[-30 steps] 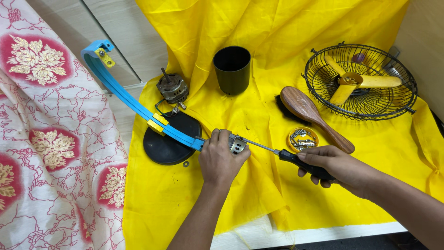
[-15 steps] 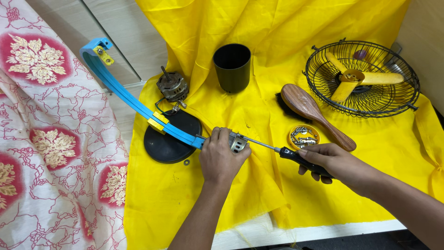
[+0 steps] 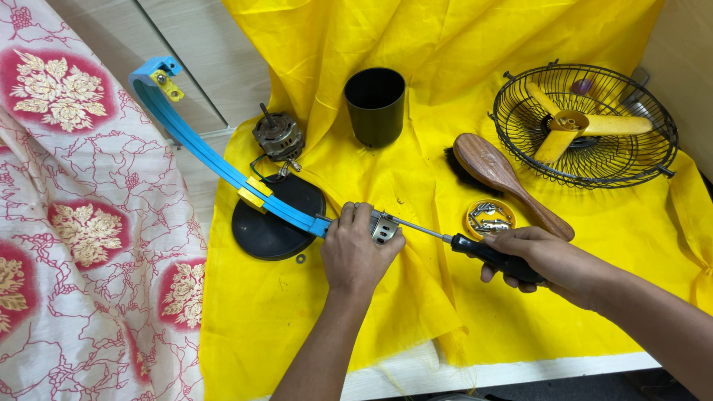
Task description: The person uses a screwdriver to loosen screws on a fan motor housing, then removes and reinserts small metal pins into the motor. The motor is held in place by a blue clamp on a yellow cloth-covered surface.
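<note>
My left hand (image 3: 355, 252) is curled shut over the near end of the blue curved arm (image 3: 215, 160), fingers wrapped down around it where a small metal bracket (image 3: 383, 227) sticks out at about three o'clock. My right hand (image 3: 546, 258) is closed around the black handle of the screwdriver (image 3: 475, 248) — its thin shaft runs toward nine o'clock and its tip meets that bracket. The blue arm sweeps away toward ten o'clock, crossing the black round base (image 3: 271, 223). Just past the base at twelve o'clock sits the small motor (image 3: 278, 137). On the yellow cloth (image 3: 445, 312), at twelve o'clock from the screwdriver, lie a little yellow dish of screws (image 3: 489, 217) and a wooden brush (image 3: 505, 178); farther off stand a black cup (image 3: 375, 106) and the wire fan cage (image 3: 587, 122) — a yellow blade inside it.
</note>
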